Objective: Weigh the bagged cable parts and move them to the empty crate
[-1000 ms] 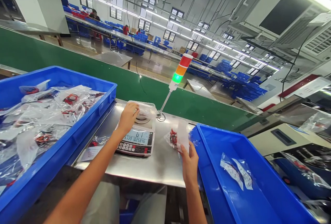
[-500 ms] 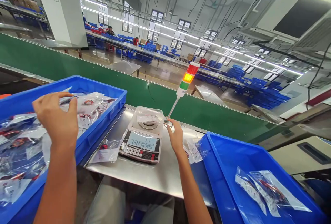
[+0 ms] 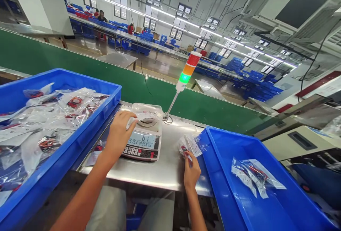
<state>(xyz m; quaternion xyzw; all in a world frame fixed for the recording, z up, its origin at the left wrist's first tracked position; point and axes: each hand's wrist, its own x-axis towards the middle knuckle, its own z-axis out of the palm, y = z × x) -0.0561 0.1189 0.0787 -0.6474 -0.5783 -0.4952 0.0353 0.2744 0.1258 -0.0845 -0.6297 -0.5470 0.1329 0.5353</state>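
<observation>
Two clear bags are being handled at the steel desk [image 3: 170, 177]: the first bag [image 3: 147, 116], on the pan of a digital scale [image 3: 141, 145], is touched by the left hand [image 3: 118, 135], its grip not to be told, while the second bag [image 3: 189, 145], with red parts inside, is pinched in the closed right hand [image 3: 191, 170], just beside the right blue crate [image 3: 221, 184]. Since the earlier frame, the left hand has been brought over from the left blue crate [image 3: 80, 135], and the tower lamp [image 3: 184, 78] is lit green instead of amber.

Factory packing floor: green conveyor [image 3: 80, 71], counting scale [image 3: 141, 145], stacked blue crates [image 3: 255, 89], signal tower [image 3: 188, 67].
</observation>
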